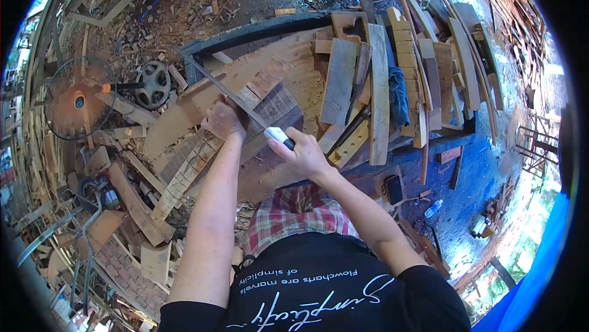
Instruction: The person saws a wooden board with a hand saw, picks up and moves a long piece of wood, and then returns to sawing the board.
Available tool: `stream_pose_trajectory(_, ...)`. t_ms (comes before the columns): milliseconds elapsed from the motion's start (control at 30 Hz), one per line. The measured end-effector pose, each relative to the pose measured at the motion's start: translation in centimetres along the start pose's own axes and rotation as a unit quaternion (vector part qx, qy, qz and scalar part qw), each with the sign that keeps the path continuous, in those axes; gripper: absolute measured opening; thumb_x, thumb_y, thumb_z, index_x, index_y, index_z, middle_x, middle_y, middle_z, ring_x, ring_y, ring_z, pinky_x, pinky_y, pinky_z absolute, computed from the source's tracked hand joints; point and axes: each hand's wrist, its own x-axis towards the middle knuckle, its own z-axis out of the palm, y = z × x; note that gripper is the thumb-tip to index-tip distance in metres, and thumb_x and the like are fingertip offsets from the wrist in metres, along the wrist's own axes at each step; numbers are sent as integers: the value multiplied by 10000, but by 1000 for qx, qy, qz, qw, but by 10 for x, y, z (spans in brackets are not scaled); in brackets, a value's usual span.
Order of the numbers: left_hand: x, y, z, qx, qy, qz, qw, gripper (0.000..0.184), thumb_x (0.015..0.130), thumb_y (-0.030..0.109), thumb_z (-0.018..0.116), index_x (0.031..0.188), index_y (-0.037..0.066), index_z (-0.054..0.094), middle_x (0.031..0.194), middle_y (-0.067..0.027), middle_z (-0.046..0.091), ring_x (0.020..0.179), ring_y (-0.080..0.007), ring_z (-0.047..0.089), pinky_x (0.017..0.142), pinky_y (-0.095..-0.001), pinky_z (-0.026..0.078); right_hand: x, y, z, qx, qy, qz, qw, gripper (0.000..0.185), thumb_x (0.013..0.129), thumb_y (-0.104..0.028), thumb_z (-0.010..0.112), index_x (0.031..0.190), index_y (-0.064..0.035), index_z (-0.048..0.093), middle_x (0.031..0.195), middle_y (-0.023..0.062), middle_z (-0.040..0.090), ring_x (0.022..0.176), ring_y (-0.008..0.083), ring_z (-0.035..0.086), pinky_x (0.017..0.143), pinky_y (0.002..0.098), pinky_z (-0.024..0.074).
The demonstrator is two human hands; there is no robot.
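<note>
Our right hand (302, 151) is wrapped around the white-and-black handle of a saw (250, 112), fingers curled and the thumb along it. Our left hand (223, 121) sits just beside the blade, on the lined timber (281, 105); its fingers are bent, but the undersides are hidden, so we cannot tell whether they grip or only press.

The blade slants over the timber, away from us and to our left, its far end reaching toward the dark rim (257, 29) of the bench. The timber lies near the middle of the bench, below and beside the blade. Crosswise lines run over its faces, and similar ones cover a long strip (184, 175) on the near left.

We judge the work to be partway along: many lines are in place, yet we see no piece parted at the blade, so cutting there seems left to do. Which lines are cuts and which only marks, we cannot tell.

Farther right, curved boards (338, 80) crowd the bench beside a blue cloth (398, 96). Beyond the bench's left end stands 1 fan (78, 102) with an orange centre.
</note>
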Motion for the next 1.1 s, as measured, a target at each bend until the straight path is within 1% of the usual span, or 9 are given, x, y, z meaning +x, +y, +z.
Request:
stream_pose_trajectory(100, 0, 5, -4, -20, -11, -4, 1000, 272, 885, 317, 440, 864, 176, 671, 834, -49, 675, 857, -221, 591, 787, -411, 321, -49, 22, -17, 51, 32, -9, 998, 436, 835, -431, 592, 831, 5, 579, 697, 220, 586, 667, 399, 604, 619, 423, 473)
stream_pose_trajectory(267, -1, 10, -14, 4, -42, -19, 999, 271, 887, 325, 445, 869, 179, 673, 830, -44, 675, 871, -212, 587, 793, -409, 318, -94, 27, -43, 83, -21, 36, 996, 377, 839, -378, 588, 865, -2, 597, 716, 194, 589, 654, 356, 618, 611, 416, 473)
stream_pose_trajectory(467, 0, 0, -2, 18, -28, 2, 999, 282, 888, 334, 439, 877, 177, 673, 812, -49, 675, 873, -219, 585, 786, -405, 325, -1, -1, -4, 29, 8, -8, 1000, 502, 824, -474, 585, 765, 21, 526, 697, 269, 561, 673, 451, 553, 591, 440, 446)
stream_pose_trajectory(633, 1, 9, -11, -17, -16, 1, 1000, 285, 892, 338, 426, 879, 175, 659, 800, -47, 671, 866, -222, 583, 779, -403, 327, -99, 36, -50, 40, -24, 4, 999, 458, 840, -445, 569, 971, -8, 614, 748, 205, 622, 712, 333, 646, 655, 399, 498)
stream_pose_trajectory(733, -2, 8, -13, -13, -33, 2, 999, 297, 899, 341, 414, 872, 164, 650, 790, -47, 668, 857, -227, 582, 777, -406, 327, -82, 26, -44, 57, -30, 18, 998, 445, 841, -443, 571, 964, -18, 615, 755, 215, 622, 717, 349, 639, 658, 406, 496)
stream_pose_trajectory(800, 0, 8, -10, -12, -24, -3, 1000, 309, 901, 344, 406, 866, 156, 649, 785, -54, 664, 858, -235, 579, 781, -411, 327, -34, 20, -12, 38, -3, 14, 999, 484, 829, -480, 571, 818, 4, 566, 731, 238, 605, 679, 411, 601, 618, 441, 465)
stream_pose_trajectory(867, 1, 8, -10, 11, -30, 2, 999, 312, 901, 347, 406, 867, 154, 649, 793, -58, 666, 858, -240, 579, 781, -414, 328, -10, 8, -4, 45, 9, -4, 999, 509, 827, -492, 568, 782, 14, 537, 703, 250, 587, 677, 419, 586, 608, 449, 451)
stream_pose_trajectory(1067, 2, 7, -10, -37, -51, -3, 998, 320, 897, 353, 409, 855, 148, 651, 822, -77, 672, 873, -256, 581, 782, -430, 330, -90, 30, -31, 67, 21, 10, 998, 450, 833, -450, 577, 864, -1, 573, 686, 228, 580, 701, 401, 603, 624, 428, 466)
stream_pose_trajectory(1100, 1, 6, -8, -58, -44, -9, 997, 323, 896, 354, 410, 845, 146, 652, 820, -83, 673, 876, -260, 582, 788, -435, 328, -103, 36, -34, 53, 13, 3, 999, 408, 839, -414, 579, 863, -7, 564, 665, 201, 551, 654, 355, 584, 606, 404, 454)
